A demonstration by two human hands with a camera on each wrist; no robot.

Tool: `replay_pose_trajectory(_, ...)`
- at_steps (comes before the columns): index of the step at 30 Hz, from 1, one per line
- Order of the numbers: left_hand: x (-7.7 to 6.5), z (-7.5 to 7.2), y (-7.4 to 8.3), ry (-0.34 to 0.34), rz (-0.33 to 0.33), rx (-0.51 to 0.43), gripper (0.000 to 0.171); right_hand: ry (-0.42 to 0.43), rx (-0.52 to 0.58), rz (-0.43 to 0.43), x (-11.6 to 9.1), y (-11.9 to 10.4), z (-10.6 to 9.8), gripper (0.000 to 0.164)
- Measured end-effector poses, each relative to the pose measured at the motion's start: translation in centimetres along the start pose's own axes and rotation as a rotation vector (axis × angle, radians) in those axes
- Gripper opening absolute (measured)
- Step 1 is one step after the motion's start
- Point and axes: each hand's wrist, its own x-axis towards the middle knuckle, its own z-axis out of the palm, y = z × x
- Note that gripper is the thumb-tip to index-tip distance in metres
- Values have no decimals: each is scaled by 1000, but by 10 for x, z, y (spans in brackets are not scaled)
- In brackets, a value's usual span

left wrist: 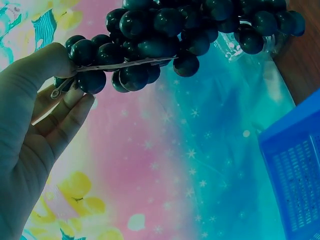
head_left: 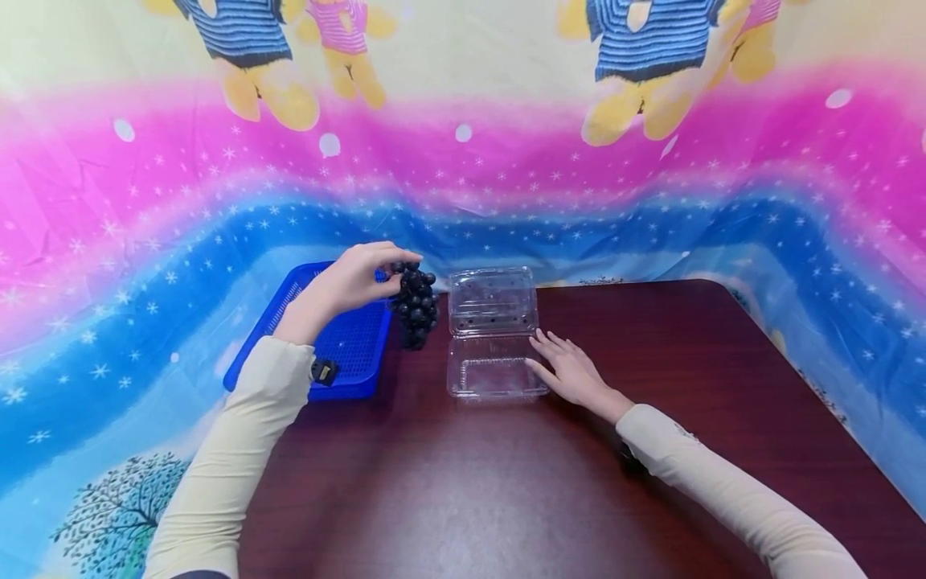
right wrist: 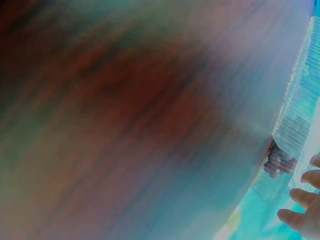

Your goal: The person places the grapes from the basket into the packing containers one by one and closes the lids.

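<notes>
A bunch of dark grapes (head_left: 415, 310) hangs in the air between the blue basket and the clear box, pinched at its stem end by my left hand (head_left: 347, 281). In the left wrist view, the thumb and fingers grip the grapes (left wrist: 150, 30) near the brown stem. The clear plastic box (head_left: 495, 378) lies on the table with its lid (head_left: 493, 301) raised at the back. My right hand (head_left: 571, 370) rests at the box's right edge, fingers spread. Part of the right hand (right wrist: 305, 205) shows beside the box wall (right wrist: 300, 105) in the right wrist view.
A blue plastic basket (head_left: 372, 378) with a perforated floor stands at the left of the brown table (head_left: 463, 482). Behind and around the table hangs a patterned cloth (head_left: 463, 177) in pink and blue.
</notes>
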Motion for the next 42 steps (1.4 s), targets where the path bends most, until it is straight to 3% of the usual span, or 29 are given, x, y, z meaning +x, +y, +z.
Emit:
replay_pose_trajectory(21, 9, 18, 4, -62, 10, -49, 40, 4, -19, 0, 1, 2, 1, 66)
replay_pose_trajectory(42, 18, 34, 4, -82, 35, -67, 39, -19, 11, 21, -2, -4, -1, 60)
